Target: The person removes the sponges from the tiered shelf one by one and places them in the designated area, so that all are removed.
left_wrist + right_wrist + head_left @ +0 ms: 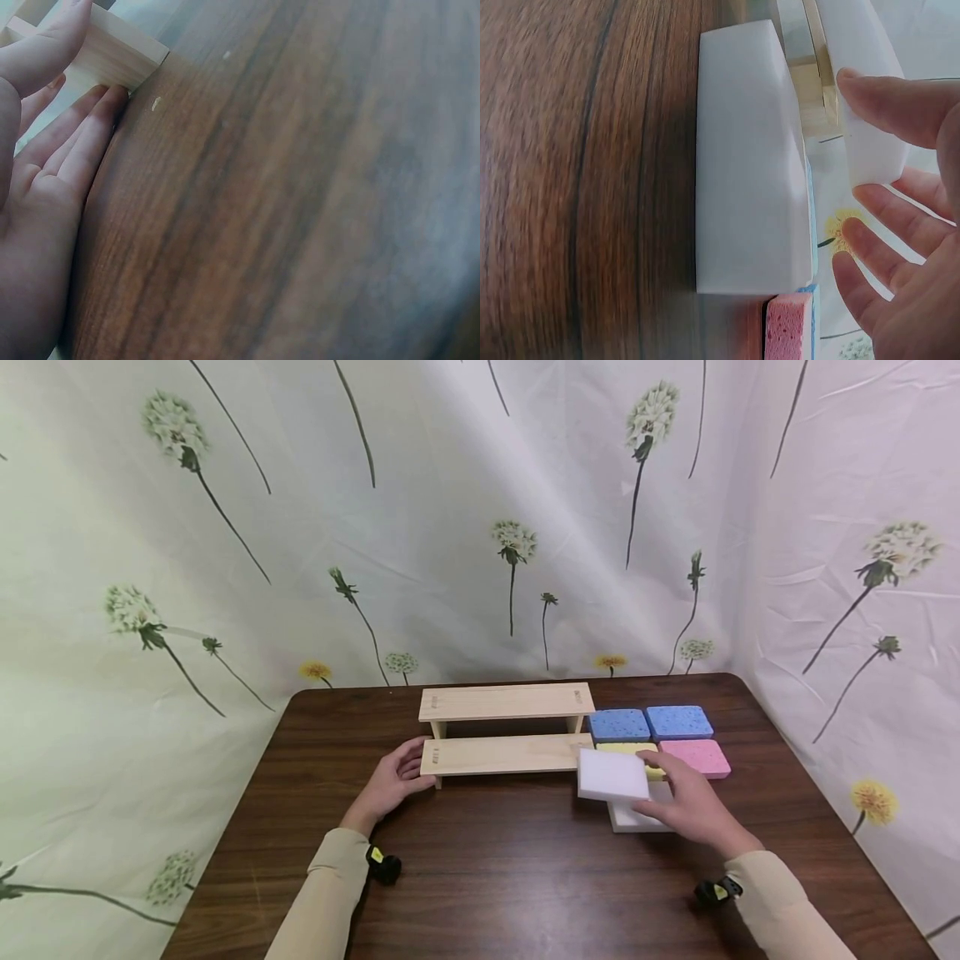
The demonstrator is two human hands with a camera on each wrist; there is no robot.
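Note:
My right hand [693, 802] pinches a white sponge block [613, 774] by its right end, thumb on one side and fingers on the other. The block is raised over a second white sponge block [746, 165] lying on the table, and overlaps the right end of the front shelf in the head view. My left hand [390, 782] rests at the left end of a two-step wooden shelf [502, 755], its fairly straight fingers [86, 142] touching the wood low by the table. Blue sponges [618, 725], a yellow sponge [611, 748] and a pink sponge [696, 758] lie right of the shelf.
The dark wooden table [510, 877] carries everything. Behind it and along the sides hangs a white curtain [450, 568] printed with dandelions. The shelf's rear step [506, 702] stands higher than its front step.

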